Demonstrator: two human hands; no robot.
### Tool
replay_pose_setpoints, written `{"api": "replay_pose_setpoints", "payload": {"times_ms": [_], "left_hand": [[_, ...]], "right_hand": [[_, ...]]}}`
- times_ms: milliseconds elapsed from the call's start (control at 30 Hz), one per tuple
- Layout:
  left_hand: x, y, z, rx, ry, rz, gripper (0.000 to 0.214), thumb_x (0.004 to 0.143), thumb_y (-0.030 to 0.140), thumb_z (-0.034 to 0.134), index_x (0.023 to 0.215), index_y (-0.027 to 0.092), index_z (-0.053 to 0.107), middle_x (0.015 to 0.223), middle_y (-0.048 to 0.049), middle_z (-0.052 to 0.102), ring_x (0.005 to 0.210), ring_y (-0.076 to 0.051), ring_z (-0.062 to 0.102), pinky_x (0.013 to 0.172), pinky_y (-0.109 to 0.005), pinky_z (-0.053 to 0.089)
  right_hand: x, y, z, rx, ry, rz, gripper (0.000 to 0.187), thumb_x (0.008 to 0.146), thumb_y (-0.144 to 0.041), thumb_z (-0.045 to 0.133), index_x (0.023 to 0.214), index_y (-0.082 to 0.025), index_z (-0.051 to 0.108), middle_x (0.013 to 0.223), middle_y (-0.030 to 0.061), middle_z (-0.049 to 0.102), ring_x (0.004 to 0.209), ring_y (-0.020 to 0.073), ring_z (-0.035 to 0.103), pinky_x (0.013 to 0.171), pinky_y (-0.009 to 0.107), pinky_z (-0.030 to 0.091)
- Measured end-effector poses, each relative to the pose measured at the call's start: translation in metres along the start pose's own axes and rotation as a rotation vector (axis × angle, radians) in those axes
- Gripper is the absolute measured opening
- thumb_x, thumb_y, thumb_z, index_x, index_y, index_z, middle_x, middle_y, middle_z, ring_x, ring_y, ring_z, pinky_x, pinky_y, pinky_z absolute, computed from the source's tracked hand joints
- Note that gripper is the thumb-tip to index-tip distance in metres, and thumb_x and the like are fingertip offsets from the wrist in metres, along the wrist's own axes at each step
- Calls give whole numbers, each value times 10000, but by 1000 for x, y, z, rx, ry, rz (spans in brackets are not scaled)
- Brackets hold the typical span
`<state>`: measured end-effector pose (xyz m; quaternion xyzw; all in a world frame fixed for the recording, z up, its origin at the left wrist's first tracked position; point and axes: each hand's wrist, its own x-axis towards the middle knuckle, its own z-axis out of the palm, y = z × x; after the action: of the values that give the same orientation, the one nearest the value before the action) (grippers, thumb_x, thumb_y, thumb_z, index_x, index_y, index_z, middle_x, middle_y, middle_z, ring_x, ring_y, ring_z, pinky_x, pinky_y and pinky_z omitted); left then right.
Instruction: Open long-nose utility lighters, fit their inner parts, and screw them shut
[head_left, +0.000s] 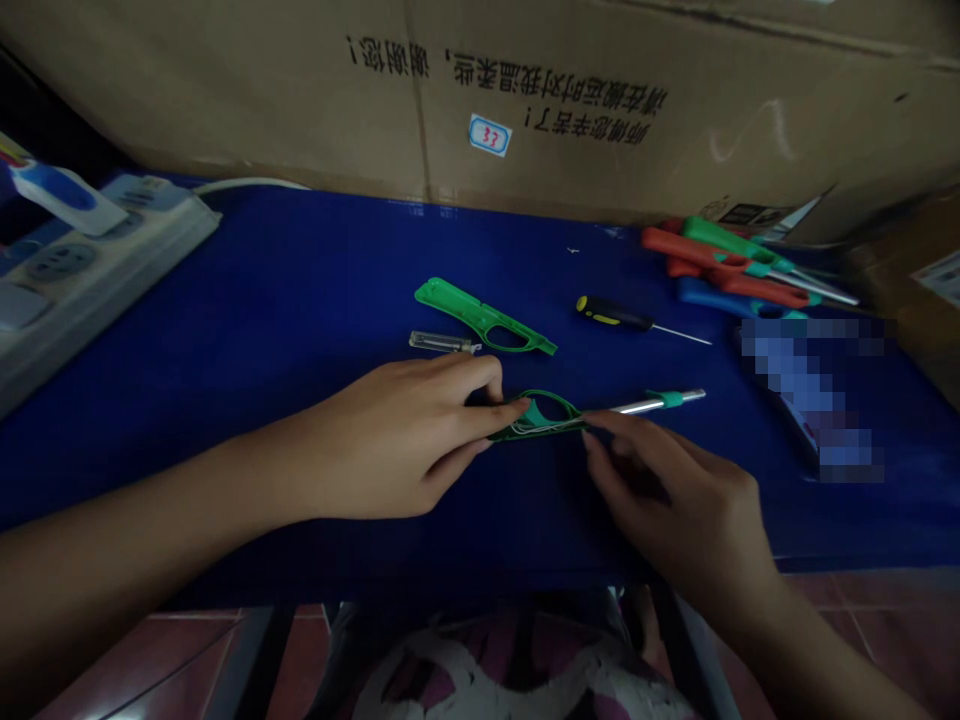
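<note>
Between my hands lies an opened green gas lighter half (551, 408), with a thin wire and a teal trigger showing inside. My left hand (405, 430) pinches its handle end, which the fingers partly hide. At the other end, my right hand (667, 480) grips the casing where the metal tube (637, 407) begins; a teal collar sits near the tube's tip. Behind my left hand lies the clear fuel tank (441, 342). The other green casing half (480, 316) rests just beyond it, inner side up.
A yellow-and-black screwdriver (615, 312) lies beyond my right hand. Several lighters (720, 260) are piled at the back right, near a blurred phone-like object (806, 395). A power strip (112, 240) stands left. A large cardboard box (300, 100) closes off the back of the blue table (262, 270).
</note>
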<state>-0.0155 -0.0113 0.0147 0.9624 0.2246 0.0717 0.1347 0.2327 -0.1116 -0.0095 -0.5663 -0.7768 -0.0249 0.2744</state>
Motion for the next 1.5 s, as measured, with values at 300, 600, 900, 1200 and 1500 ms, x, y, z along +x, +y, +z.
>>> {"api": "replay_pose_setpoints", "payload": {"times_ms": [300, 600, 900, 1200, 1500], "left_hand": [[0, 0, 0, 26, -17, 17, 447, 988, 192, 478, 1421, 223, 584, 1107, -80, 580, 943, -207, 619, 760, -342, 552], [0, 2, -1, 37, -17, 14, 451, 982, 185, 492, 1424, 210, 577, 1102, -79, 573, 936, -204, 619, 735, -325, 548], [0, 2, -1, 5, -5, 20, 444, 960, 159, 519, 1394, 199, 600, 1090, -79, 574, 919, -197, 614, 729, -306, 535], [0, 2, -2, 18, -7, 40, 447, 971, 160, 503, 1408, 198, 588, 1083, -75, 566, 913, -196, 609, 735, -317, 531], [1, 3, -3, -20, -14, 28, 439, 966, 151, 508, 1394, 188, 599, 1085, -78, 574, 898, -189, 605, 721, -300, 527]], "right_hand": [[28, 13, -14, 19, -344, -90, 108, 970, -151, 585, 1043, -183, 658, 973, 41, 693, 784, 189, 694, 668, 313, 522], [44, 20, -17, 136, -434, -104, 108, 952, -140, 617, 1024, -213, 648, 972, 6, 663, 759, 154, 651, 669, 295, 506], [47, 23, -17, 117, -534, -124, 69, 970, -143, 548, 979, -194, 592, 1002, 39, 598, 693, 139, 601, 609, 285, 480], [58, 27, -26, 22, -615, -296, 105, 1008, -181, 512, 1045, -172, 610, 1019, 39, 616, 698, 143, 630, 621, 301, 477], [44, 39, -26, -62, -407, -571, 218, 1005, -84, 479, 1117, -151, 653, 1059, 67, 689, 758, 144, 689, 578, 281, 473]]}}
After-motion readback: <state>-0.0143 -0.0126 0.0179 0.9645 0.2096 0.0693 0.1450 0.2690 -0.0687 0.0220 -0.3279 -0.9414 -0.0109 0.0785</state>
